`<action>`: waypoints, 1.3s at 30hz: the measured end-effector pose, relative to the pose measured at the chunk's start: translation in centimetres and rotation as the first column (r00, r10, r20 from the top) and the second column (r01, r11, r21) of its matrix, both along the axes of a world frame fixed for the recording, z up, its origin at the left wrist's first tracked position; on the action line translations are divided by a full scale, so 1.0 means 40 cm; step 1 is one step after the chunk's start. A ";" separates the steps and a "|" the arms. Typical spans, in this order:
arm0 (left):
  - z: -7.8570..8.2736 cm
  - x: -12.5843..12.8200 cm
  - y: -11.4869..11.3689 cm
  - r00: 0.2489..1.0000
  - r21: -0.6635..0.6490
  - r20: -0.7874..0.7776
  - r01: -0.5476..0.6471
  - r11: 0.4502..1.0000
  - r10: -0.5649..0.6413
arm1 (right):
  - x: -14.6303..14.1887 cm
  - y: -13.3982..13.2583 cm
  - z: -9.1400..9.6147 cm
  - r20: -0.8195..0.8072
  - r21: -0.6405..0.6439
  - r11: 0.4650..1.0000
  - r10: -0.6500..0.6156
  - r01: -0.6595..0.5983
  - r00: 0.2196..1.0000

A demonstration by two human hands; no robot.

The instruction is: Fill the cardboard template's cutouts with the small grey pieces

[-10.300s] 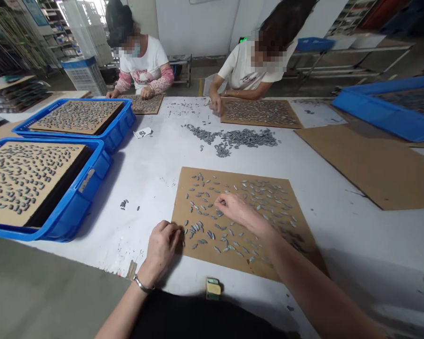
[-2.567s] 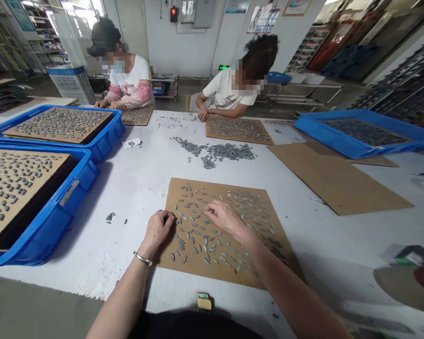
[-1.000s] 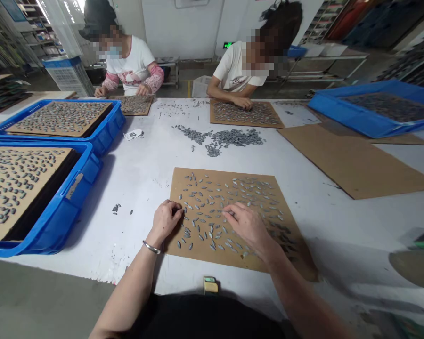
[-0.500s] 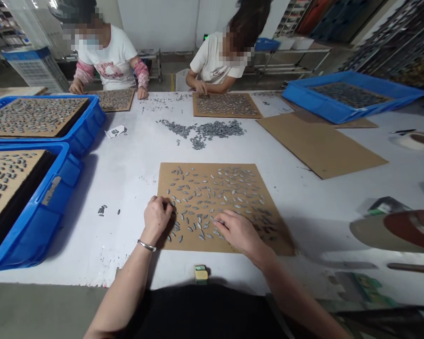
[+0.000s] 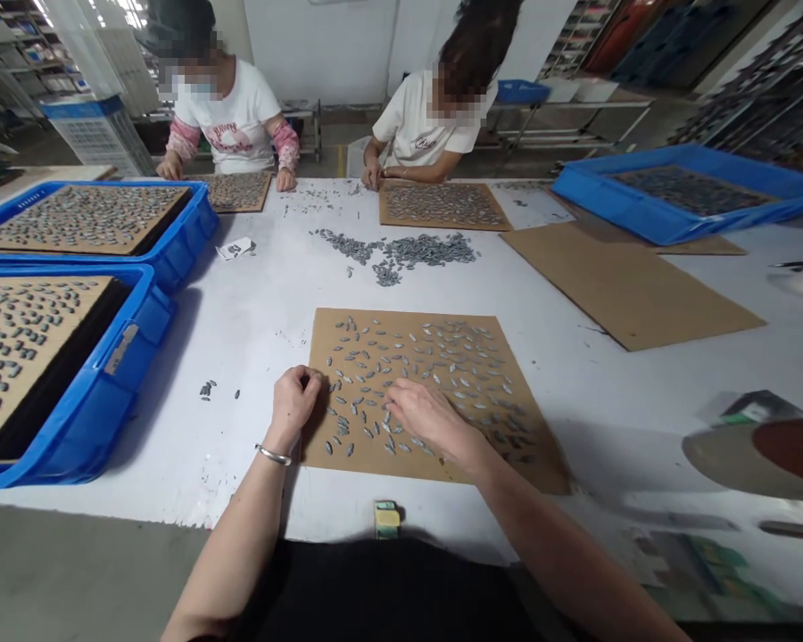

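In front of me lies a brown board (image 5: 442, 477) strewn with many small grey leaf-shaped pieces (image 5: 384, 370), lying at various angles. At the board's left edge is my left hand (image 5: 294, 403), its thumb and fingers curled together; anything between them is hidden. My right hand (image 5: 432, 419) reaches over the middle of the board, fingertips pinched downward among the pieces. Whether a piece is between those fingertips does not show. Beyond the board, a loose heap of the same grey pieces (image 5: 428, 250) lies on the white table (image 5: 254, 303).
Blue trays (image 5: 130, 374) with filled boards stand at left, and another blue tray (image 5: 675, 227) at back right. A bare brown board (image 5: 633, 285) lies right of the heap. Two co-workers sit opposite at boards. A small yellow-green object (image 5: 386, 519) lies near the front edge.
My right hand has moved left and slightly away from me across the board. My left hand stays at the board's left edge. The whole view has shifted a little.
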State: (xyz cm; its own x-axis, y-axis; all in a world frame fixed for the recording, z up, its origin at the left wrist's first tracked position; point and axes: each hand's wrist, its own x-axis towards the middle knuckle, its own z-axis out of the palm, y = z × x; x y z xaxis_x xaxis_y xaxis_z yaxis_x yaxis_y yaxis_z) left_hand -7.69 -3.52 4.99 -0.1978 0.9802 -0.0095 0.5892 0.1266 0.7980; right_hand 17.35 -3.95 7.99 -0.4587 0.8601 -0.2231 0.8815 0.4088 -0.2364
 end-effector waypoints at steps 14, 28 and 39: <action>-0.002 -0.007 0.005 0.999 -0.006 0.017 -0.047 0.999 0.047 | 0.105 -0.067 -0.036 -0.222 0.061 0.995 -0.063 0.079 0.973; -0.016 -0.005 0.009 0.999 -0.003 0.016 -0.050 0.999 0.050 | 0.067 -0.144 -0.040 -0.128 0.009 0.995 -0.099 0.101 0.987; -0.008 -0.004 0.003 0.998 0.005 0.049 -0.042 0.999 0.041 | 0.051 -0.100 -0.057 -0.113 0.110 0.994 0.001 0.011 0.994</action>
State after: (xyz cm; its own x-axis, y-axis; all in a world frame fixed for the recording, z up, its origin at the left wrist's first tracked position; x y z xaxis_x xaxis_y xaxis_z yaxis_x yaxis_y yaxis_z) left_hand -7.86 -3.39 4.67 -0.2377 0.9712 -0.0147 0.5434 0.1455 0.8267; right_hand 19.39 -7.96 5.73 -0.4714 0.8788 -0.0742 0.8539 0.4337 -0.2878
